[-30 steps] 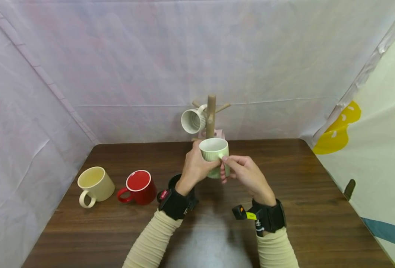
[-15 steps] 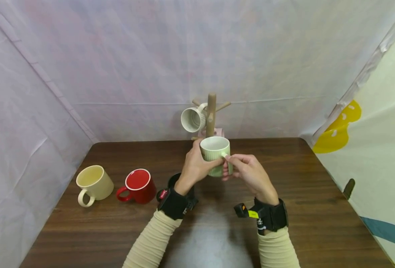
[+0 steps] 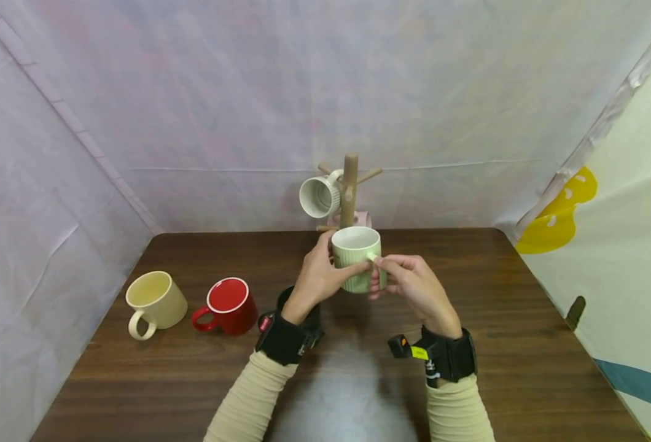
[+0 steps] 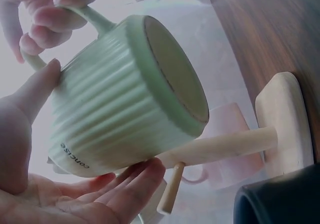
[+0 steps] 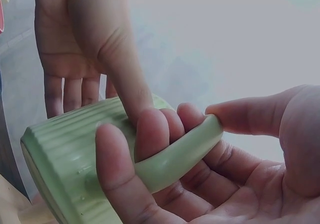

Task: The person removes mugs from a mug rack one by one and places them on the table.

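A ribbed light green mug (image 3: 350, 273) is held upright above the table, in front of a wooden mug tree (image 3: 350, 190). My left hand (image 3: 321, 275) grips its body from the left, thumb on the near side and fingers on the far side. In the left wrist view, small dark lettering shows low on the green mug (image 4: 120, 94), and its underside faces the mug tree's base. From the right, my right hand (image 3: 418, 288) holds the handle (image 5: 180, 156), with fingers curled through the loop and the thumb on the handle's top end.
On the tree hang a white mug (image 3: 319, 197) at upper left and a pink mug (image 3: 363, 219) lower down, partly hidden. A cream-yellow mug (image 3: 162, 304) and a red mug (image 3: 234, 313) stand on the table (image 3: 524, 356) at left. A black mug (image 3: 285, 297) is half covered by my left wrist.
Both hands keep their hold on the green mug, which has shifted very slightly to the right with them. The other mugs stay where they were.
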`<state>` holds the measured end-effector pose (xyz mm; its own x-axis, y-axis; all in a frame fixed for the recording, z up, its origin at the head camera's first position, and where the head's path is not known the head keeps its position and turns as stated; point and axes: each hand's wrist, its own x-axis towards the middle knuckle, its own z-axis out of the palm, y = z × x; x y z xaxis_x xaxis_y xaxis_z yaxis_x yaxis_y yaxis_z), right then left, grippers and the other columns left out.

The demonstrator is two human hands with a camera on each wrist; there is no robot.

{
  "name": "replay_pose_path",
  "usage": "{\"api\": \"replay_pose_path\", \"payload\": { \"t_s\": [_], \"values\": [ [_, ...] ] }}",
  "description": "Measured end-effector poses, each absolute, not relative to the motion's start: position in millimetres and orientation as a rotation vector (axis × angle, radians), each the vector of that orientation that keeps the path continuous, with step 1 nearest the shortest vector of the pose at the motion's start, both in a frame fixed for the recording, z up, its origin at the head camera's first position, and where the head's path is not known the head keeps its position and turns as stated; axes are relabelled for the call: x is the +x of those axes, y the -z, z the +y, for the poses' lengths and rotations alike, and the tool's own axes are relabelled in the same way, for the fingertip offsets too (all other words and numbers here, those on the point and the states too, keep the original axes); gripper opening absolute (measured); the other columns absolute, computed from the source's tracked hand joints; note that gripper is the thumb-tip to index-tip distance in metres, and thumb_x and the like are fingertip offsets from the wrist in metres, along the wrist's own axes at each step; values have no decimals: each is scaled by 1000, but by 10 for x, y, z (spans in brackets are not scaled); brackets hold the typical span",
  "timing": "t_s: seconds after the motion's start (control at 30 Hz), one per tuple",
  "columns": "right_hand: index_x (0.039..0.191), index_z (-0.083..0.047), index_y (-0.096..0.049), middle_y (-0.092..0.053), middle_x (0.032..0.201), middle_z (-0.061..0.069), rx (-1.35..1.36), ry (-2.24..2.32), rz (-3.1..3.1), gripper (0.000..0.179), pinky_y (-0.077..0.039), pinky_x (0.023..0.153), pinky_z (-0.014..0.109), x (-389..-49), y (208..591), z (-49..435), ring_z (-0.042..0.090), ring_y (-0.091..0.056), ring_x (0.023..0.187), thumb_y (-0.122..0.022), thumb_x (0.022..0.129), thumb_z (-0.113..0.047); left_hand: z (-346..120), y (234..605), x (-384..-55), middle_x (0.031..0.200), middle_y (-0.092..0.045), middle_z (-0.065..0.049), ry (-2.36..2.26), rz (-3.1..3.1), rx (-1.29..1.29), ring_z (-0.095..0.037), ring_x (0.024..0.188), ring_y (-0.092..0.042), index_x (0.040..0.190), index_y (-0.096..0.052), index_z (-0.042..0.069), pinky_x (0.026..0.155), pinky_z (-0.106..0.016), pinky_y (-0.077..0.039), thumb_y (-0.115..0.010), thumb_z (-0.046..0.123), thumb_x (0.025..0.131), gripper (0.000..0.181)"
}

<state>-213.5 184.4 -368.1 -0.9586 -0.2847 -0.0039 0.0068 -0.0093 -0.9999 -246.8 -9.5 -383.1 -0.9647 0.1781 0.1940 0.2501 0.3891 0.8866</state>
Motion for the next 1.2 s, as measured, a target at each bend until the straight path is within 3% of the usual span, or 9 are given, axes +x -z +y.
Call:
{"api": "replay_pose_path", "payload": {
  "t_s": [0.73,0.9,1.2],
  "values": [
    [99,18,-59,-62,80,7,-347,2054,2042,36,-60,75,47,-2130,3673,1890,22,-65,72,-52,102,-17,-256,3831,-2368,133,-63,-14,1717,-2534,-340,-29,121,-63,146,-47,12,101,-46,-52,-83,38,81,79],
    [97,18,-59,-61,78,7,-370,2052,2037,34,-60,73,47,-2140,3685,1906,22,-65,71,-52,102,-16,-296,3841,-2341,129,-65,-15,1735,-2513,-334,-29,119,-63,141,-53,11,101,-49,-51,-81,35,84,68],
    [100,21,-57,-62,79,7,-342,2036,2072,37,-60,74,49,-2134,3670,1930,23,-65,72,-52,102,-15,-450,3868,-2297,121,-70,-15,1734,-2450,-364,-26,113,-67,124,-66,8,96,-42,-54,-74,28,90,40]
  ]
}}
